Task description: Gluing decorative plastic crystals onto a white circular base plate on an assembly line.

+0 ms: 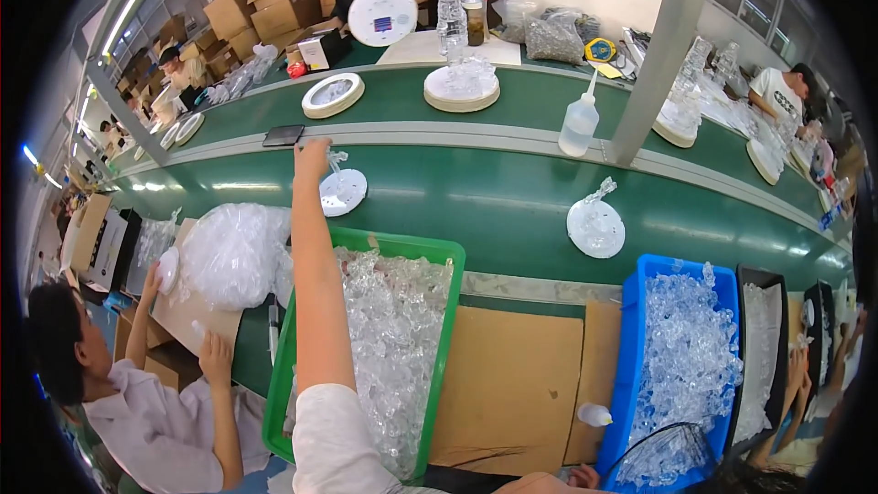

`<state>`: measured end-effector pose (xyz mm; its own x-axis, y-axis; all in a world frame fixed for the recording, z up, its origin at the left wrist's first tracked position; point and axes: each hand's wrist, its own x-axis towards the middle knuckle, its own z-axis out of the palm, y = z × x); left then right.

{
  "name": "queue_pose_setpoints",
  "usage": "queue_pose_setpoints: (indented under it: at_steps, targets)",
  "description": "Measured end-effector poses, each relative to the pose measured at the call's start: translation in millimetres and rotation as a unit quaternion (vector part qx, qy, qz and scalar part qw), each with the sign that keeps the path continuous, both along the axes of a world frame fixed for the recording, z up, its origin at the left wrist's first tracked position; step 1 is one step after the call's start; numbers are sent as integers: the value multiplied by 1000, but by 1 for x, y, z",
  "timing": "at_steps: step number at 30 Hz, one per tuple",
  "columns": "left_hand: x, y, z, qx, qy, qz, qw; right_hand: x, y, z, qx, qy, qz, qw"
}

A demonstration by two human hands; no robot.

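Note:
My left arm stretches far forward over the green crate (455,284) of clear plastic pieces. At its end, my left hand (313,157) is above the green bench, its fingers bent and closed; what they hold, if anything, is hidden. Right beside it, a white disc (344,194) lies with a clear plastic piece (337,161) standing on it. A dark phone (283,135) rests on the metal rail just beyond the fingertips. My right hand (582,477) shows only in part at the lower edge, near the blue crate (631,348); its grip is not visible.
Another white disc (596,229) with a clear piece lies to the right. Cardboard (508,384) spans between the crates, with a small whitish cup-like part (594,415) on it. A squeeze bottle (579,123) stands by a metal post (663,55). Co-workers sit left and opposite.

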<state>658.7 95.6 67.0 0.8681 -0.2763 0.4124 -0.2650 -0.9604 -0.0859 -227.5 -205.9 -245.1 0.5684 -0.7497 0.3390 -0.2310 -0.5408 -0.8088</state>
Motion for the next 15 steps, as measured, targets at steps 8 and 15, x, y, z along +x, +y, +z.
queue_pose_setpoints:
  at_steps: [8,15]
  targets:
    - [-58,-75,98,3,38,-196,980,104,40,208,155,104,1,982]
    - [-250,-174,161,-71,-6,-379,923,123,41,262,179,101,49,977]
